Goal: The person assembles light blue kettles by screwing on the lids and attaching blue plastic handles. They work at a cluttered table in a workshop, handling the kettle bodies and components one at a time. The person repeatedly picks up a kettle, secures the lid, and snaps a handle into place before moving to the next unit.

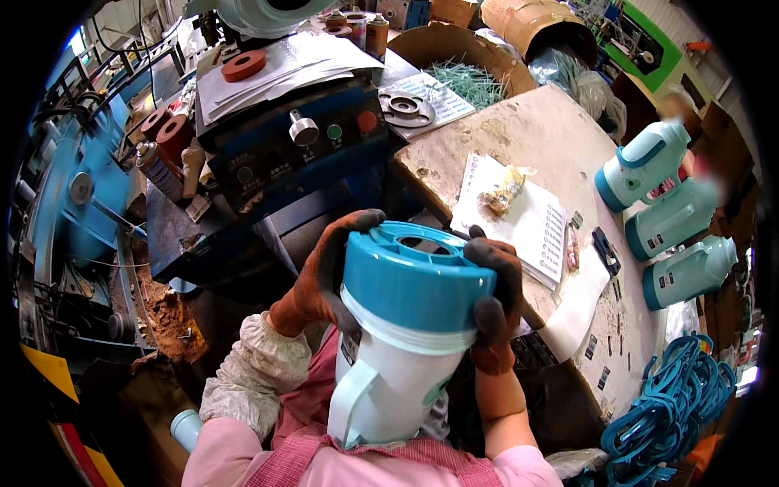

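A pale-blue thermos jug (pixel 385 381) with a side handle is held upside down against my lap, its teal base ring (pixel 418 276) facing up. There is a round opening in the middle of the base. My left hand (pixel 324 276), in an orange-brown work glove with dark fingertips, grips the ring from the left. On the opposite side my right hand (pixel 497 284), gloved alike, has its fingers curled over the ring's edge. A pale seam shows below the teal ring. The jug's spout end is hidden by my apron.
Three similar jugs (pixel 682 272) stand along the worktable's (pixel 519 122) right edge. Printed sheets (pixel 519 219) and small labels lie on it. At lower right hang teal handle parts (pixel 673 398). A machine control box (pixel 300 134) stands ahead on the left.
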`<state>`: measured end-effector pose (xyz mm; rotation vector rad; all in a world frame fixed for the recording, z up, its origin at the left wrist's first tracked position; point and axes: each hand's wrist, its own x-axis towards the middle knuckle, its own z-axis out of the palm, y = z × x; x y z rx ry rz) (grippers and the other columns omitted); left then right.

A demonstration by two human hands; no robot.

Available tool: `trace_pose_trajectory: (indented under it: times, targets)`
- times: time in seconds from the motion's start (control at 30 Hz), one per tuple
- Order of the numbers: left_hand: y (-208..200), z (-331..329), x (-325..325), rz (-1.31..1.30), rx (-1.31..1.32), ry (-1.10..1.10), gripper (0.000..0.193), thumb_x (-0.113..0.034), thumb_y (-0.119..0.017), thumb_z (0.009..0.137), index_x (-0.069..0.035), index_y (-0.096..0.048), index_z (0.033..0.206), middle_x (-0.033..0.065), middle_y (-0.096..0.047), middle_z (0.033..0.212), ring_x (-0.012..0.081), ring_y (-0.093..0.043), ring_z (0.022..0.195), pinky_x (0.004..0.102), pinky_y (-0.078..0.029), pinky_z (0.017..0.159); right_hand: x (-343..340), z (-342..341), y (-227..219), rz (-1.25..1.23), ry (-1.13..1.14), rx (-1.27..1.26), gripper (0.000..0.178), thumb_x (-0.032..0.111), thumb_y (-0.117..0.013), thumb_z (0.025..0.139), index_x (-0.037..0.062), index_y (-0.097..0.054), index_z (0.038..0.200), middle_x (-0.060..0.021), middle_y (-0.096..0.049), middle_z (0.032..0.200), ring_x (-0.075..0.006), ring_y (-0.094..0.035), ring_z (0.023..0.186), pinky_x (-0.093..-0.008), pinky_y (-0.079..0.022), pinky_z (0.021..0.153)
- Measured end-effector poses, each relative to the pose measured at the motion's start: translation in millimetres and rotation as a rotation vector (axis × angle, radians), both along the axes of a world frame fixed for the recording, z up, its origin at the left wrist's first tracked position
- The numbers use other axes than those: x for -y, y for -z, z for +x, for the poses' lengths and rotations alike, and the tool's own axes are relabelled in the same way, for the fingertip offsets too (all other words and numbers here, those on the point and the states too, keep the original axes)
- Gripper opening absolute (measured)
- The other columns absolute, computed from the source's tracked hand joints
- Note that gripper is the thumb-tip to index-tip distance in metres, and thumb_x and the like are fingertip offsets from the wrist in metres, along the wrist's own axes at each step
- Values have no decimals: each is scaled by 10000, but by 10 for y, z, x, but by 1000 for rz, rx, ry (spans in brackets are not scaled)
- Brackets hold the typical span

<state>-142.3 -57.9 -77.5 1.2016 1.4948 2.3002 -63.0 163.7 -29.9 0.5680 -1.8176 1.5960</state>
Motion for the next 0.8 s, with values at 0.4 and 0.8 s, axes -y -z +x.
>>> trace_pose_trajectory:
  times: [0.4,0.8]
  targets:
    - [107,-91,36,-37,183,24,1342,-576,-865,351,-92,-234,1431,129,-313,1429,264,-335,1319,423,-298,1088,-4,-139,111,-77,-47,231,434,332,-618,861,27,-527,1156,-138,-539,1145,-250,-499,1103,-384,-415,951]
    - [-1085,362,61,-700,-801,-327,914,-413,-848,501,-7,-498,1241,191,-531,1223,369,-515,1129,514,-358,1000,-138,156,81,290,-4,79,1160,414,-899,451,17,-311,1369,-184,-417,1342,-379,-385,1259,-495,-273,1081]
